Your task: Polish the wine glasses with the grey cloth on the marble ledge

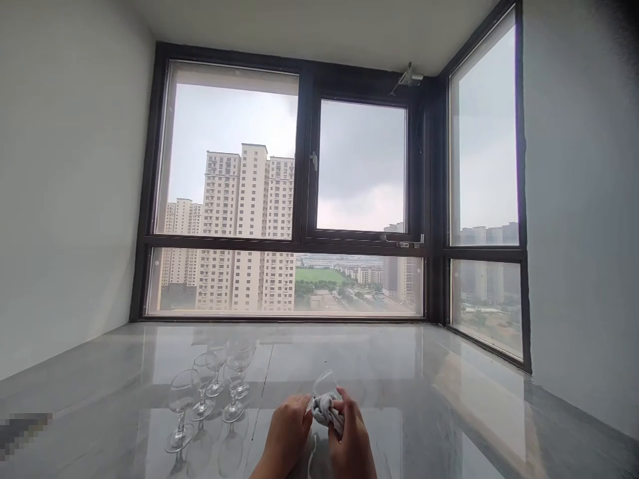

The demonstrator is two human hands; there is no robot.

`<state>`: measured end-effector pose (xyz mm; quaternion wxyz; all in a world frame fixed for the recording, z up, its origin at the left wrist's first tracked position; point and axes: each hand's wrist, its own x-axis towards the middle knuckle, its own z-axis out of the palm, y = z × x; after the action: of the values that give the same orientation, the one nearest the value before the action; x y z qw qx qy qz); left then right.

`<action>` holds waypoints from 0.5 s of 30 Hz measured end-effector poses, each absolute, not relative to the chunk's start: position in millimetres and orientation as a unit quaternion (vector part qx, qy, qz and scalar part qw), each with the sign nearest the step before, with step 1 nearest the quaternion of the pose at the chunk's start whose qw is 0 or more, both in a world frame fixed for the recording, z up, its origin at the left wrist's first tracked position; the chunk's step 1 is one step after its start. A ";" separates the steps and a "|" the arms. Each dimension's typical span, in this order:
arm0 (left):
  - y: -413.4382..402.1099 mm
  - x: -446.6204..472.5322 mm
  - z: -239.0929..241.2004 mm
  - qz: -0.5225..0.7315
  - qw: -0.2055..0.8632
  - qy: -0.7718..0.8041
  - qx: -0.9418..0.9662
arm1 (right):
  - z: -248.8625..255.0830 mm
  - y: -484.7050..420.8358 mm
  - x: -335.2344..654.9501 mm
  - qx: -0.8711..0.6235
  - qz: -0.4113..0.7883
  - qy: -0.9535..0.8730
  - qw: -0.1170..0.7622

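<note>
My left hand (pixel 288 429) is closed round a clear glass (pixel 325 379), low in the middle of the head view. Most of the glass is hidden behind my fingers and the cloth; part of its rim shows above them. My right hand (pixel 352 432) grips a bunched grey-white cloth (pixel 327 407), which is pressed against the glass. Whether the cloth reaches inside the bowl I cannot tell. To the left of my hands, several stemmed glasses (pixel 180 402) stand upright in a loose group.
A glossy grey marble-look surface (pixel 379 359) carries the glasses, with a dark seam (pixel 262 389) between them and my hands. Behind it rises a dark-framed window (pixel 302 243), meeting a side window (pixel 486 253). A blurred dark patch (pixel 22 432) lies at the lower left.
</note>
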<state>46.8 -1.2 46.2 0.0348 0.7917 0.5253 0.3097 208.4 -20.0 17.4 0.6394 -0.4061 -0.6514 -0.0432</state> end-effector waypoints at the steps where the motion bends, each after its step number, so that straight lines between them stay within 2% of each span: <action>1: -0.6 46.9 46.2 0.302 0.031 0.529 0.792 | 17.6 -17.5 203.9 -0.388 -0.057 -0.664 0.637; 8: -6.6 51.6 49.9 0.257 -0.019 0.519 0.815 | 17.7 -20.1 210.8 -0.437 -0.095 -0.599 0.664; 15: -13.4 51.7 52.6 0.263 -0.023 0.459 0.849 | 34.8 -21.5 223.5 -0.550 0.017 -0.432 0.715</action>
<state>51.7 -13.4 52.6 -0.0230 0.8486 0.4587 0.2626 223.5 -21.5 34.8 0.7146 -0.5503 -0.4316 0.0171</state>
